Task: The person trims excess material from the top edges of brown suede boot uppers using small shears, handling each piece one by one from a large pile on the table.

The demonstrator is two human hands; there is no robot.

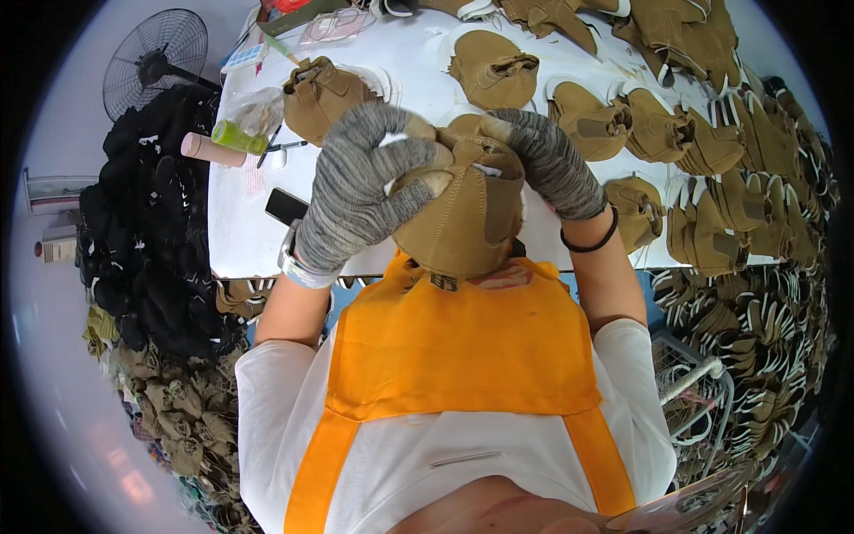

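Observation:
A tan suede shoe upper [463, 218] is held up between both hands, close above the near edge of the white table [240, 240]. My left hand [360, 182], in a grey knit glove, grips its left side and collar. My right hand [547, 160], gloved the same way, pinches the upper's top right edge. A watch sits on the left wrist and a black band on the right wrist. The inside of the upper is hidden by the fingers.
Several more tan uppers [494, 67] lie across the table and pile up at right [747, 214]. A phone [286, 206], a green bottle [238, 136] and a pink tube [212, 149] sit at left. Black uppers [151, 222] heap beside a fan [156, 60]. A wire basket [698, 392] stands at right.

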